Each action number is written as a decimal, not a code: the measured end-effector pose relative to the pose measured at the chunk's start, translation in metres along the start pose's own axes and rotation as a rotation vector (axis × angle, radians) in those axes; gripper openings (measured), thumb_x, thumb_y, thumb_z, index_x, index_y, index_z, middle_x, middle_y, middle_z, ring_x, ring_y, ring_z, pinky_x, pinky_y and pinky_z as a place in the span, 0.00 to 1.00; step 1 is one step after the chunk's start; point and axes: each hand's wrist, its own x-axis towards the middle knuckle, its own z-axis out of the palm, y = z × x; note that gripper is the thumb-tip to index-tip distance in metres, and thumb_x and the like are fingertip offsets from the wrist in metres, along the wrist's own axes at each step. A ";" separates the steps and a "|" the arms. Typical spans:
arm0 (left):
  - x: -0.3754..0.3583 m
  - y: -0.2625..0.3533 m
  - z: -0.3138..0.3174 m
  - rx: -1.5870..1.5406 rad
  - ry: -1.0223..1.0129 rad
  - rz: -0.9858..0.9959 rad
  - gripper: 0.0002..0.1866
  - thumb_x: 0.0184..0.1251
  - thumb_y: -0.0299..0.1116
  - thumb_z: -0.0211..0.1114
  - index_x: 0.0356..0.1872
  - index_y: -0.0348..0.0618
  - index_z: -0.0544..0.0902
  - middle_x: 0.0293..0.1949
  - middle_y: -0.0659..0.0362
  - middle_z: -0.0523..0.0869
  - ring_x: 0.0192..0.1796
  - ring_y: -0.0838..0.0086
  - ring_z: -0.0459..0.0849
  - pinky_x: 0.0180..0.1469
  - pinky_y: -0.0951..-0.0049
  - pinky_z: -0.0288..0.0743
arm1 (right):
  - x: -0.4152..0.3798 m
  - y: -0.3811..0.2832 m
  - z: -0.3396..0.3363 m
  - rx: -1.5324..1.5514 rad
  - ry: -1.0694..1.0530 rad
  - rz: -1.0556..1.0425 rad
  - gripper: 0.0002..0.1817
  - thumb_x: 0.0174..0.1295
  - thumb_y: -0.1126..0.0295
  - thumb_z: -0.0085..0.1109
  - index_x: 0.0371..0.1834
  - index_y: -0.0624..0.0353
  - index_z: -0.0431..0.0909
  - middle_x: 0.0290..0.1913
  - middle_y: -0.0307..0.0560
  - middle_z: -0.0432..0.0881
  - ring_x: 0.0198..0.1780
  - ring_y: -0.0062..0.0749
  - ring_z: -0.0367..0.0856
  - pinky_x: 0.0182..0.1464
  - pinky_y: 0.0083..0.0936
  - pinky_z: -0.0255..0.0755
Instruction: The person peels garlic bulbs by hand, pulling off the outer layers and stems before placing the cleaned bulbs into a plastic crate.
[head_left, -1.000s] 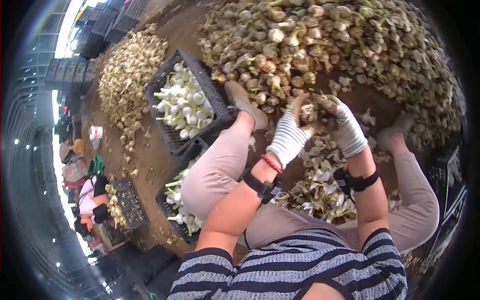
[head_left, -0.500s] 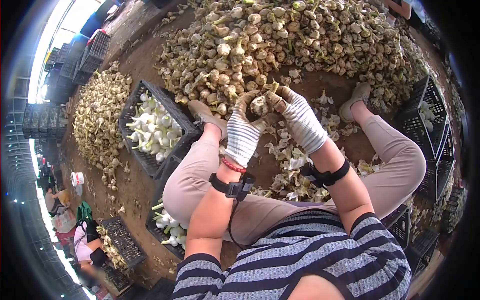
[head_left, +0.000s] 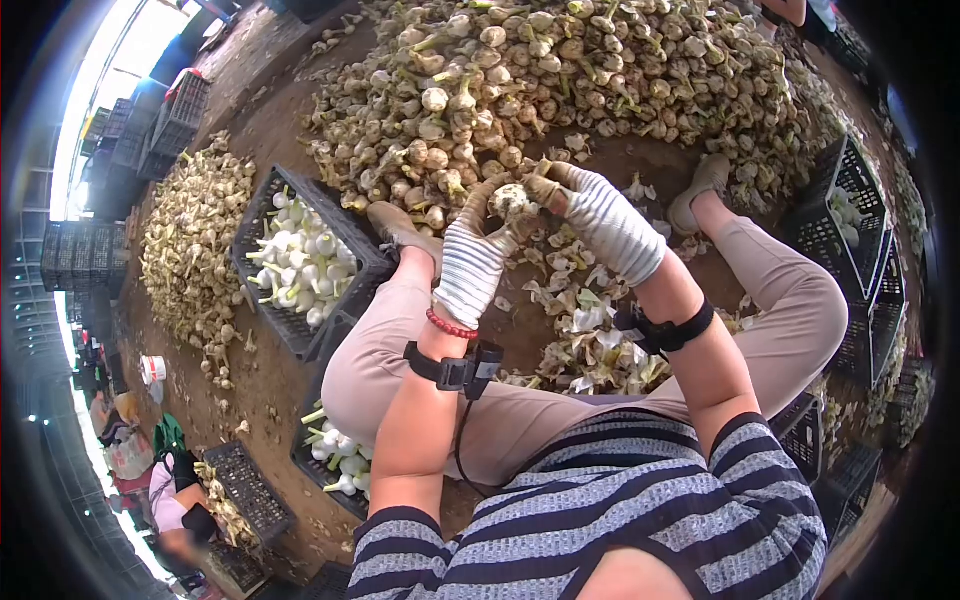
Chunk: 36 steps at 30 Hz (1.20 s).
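A garlic bulb, pale with dark dirty patches, is held up in front of the heap. My left hand, in a striped white glove with brown-stained fingers, wraps around its near left side. My right hand, gloved the same way, is closed in a pinch at the bulb's right side, touching it. What lies between the right fingertips is mostly hidden by the glove. Below the hands, loose papery garlic skins cover the ground between my legs. Beyond them rises a large heap of unpeeled garlic.
By my left leg stands a black crate of clean white garlic bulbs, with another filled crate below it. More black crates are on the right. A smaller garlic heap and a white bucket lie left; another person sits at lower left.
The bulb now shows more of its pale surface. My right hand has shifted right and slightly down, away from my left hand. The view has shifted a little.
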 end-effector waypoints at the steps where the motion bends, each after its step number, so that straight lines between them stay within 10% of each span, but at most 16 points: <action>1: 0.000 0.000 0.000 -0.003 -0.006 0.003 0.30 0.63 0.34 0.72 0.64 0.36 0.71 0.55 0.55 0.82 0.55 0.73 0.81 0.59 0.73 0.76 | 0.003 0.004 0.002 0.026 0.030 0.050 0.22 0.68 0.59 0.61 0.57 0.65 0.77 0.46 0.36 0.83 0.46 0.18 0.75 0.50 0.21 0.71; 14: 0.000 0.005 -0.001 -0.103 -0.055 -0.129 0.31 0.63 0.35 0.72 0.64 0.36 0.71 0.56 0.55 0.81 0.54 0.74 0.81 0.57 0.74 0.77 | -0.007 -0.002 -0.019 -0.005 -0.052 0.187 0.20 0.70 0.59 0.58 0.55 0.63 0.77 0.44 0.34 0.81 0.44 0.13 0.74 0.47 0.17 0.72; 17: 0.002 -0.006 0.007 0.222 -0.046 0.194 0.42 0.55 0.27 0.77 0.70 0.40 0.63 0.61 0.54 0.74 0.56 0.72 0.78 0.56 0.73 0.78 | -0.006 0.014 -0.017 0.034 -0.040 0.204 0.18 0.67 0.63 0.61 0.54 0.63 0.78 0.42 0.36 0.82 0.43 0.15 0.78 0.45 0.18 0.75; 22: 0.002 -0.029 0.009 0.476 0.016 0.486 0.33 0.56 0.19 0.72 0.62 0.42 0.67 0.51 0.58 0.77 0.51 0.72 0.78 0.57 0.73 0.77 | -0.018 0.009 -0.013 0.276 -0.012 0.185 0.15 0.64 0.71 0.61 0.52 0.67 0.80 0.41 0.37 0.84 0.41 0.18 0.76 0.45 0.21 0.72; 26: -0.010 0.000 0.019 -0.119 -0.024 0.072 0.24 0.64 0.29 0.70 0.58 0.43 0.70 0.46 0.56 0.81 0.41 0.74 0.82 0.46 0.75 0.80 | -0.029 -0.009 -0.018 -0.298 0.058 -0.026 0.12 0.63 0.76 0.59 0.49 0.64 0.80 0.38 0.43 0.82 0.40 0.25 0.77 0.46 0.26 0.72; 29: -0.010 -0.005 0.012 -0.421 -0.173 -0.301 0.27 0.70 0.59 0.57 0.50 0.43 0.79 0.37 0.60 0.84 0.33 0.76 0.82 0.37 0.79 0.77 | -0.033 -0.006 -0.017 -0.440 0.072 -0.171 0.11 0.61 0.78 0.61 0.47 0.65 0.80 0.37 0.48 0.79 0.39 0.33 0.77 0.46 0.27 0.71; 34: 0.008 -0.047 -0.003 -0.537 -0.022 -0.474 0.21 0.73 0.51 0.57 0.50 0.42 0.80 0.40 0.59 0.85 0.37 0.74 0.83 0.42 0.74 0.78 | -0.043 -0.007 -0.005 -0.305 -0.017 0.051 0.11 0.63 0.76 0.59 0.48 0.65 0.80 0.42 0.46 0.81 0.45 0.26 0.78 0.49 0.23 0.72; 36: 0.015 -0.068 -0.011 0.613 0.253 0.259 0.13 0.74 0.37 0.59 0.51 0.39 0.79 0.44 0.57 0.85 0.44 0.69 0.83 0.51 0.71 0.77 | -0.038 0.020 -0.007 -0.293 0.073 0.077 0.12 0.62 0.76 0.58 0.48 0.65 0.79 0.41 0.47 0.81 0.44 0.28 0.78 0.48 0.24 0.72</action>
